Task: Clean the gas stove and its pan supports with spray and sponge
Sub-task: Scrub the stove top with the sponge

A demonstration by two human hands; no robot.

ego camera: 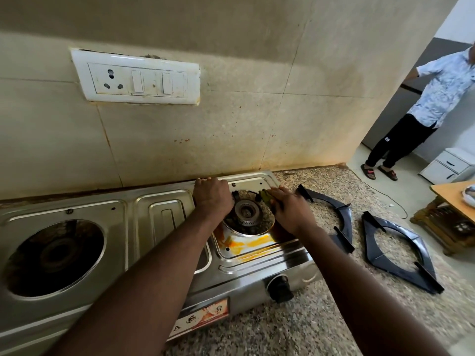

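A steel two-burner gas stove (164, 217) stands on a speckled granite counter, with both pan supports off. Orange-yellow stains (246, 246) smear the panel in front of the right burner (246, 211). My left hand (212, 195) grips the stove's back edge, left of that burner. My right hand (289, 209) presses a green sponge (264, 196) onto the steel at the burner's far right rim. Two black pan supports (341, 217) (401, 255) lie on the counter to the stove's right. No spray bottle is in view.
The left burner (55, 256) is a dark open well. A black knob (280, 289) sticks out of the stove's front. A switch and socket plate (136, 78) hangs on the tiled wall. Beyond the counter's right end stand a person (426, 109), a white drawer unit and a wooden table (452, 199).
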